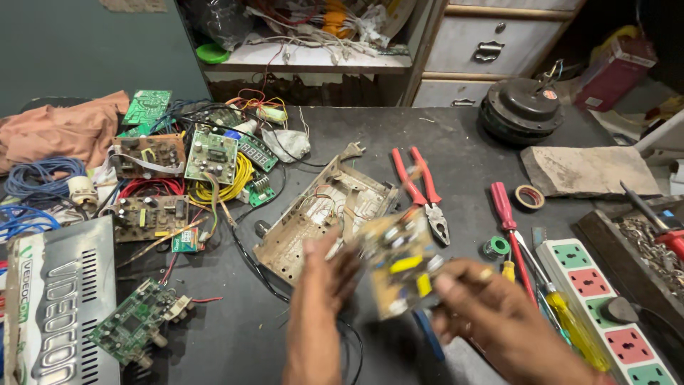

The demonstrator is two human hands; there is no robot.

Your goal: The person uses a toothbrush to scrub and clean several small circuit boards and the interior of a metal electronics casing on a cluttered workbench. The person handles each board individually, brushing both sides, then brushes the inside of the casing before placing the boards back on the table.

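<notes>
My right hand grips a small brown circuit board with yellow and grey parts, held tilted above the dark table. The board is blurred by motion. My left hand is beside the board's left edge with fingers spread; whether it touches the board I cannot tell. Just behind the hands lies an open beige plastic casing with wires inside.
Red-handled pliers, a red screwdriver, a yellow screwdriver, solder roll and tape roll lie to the right. A power strip sits at the right edge. Several circuit boards and wires clutter the left, beside a silver box.
</notes>
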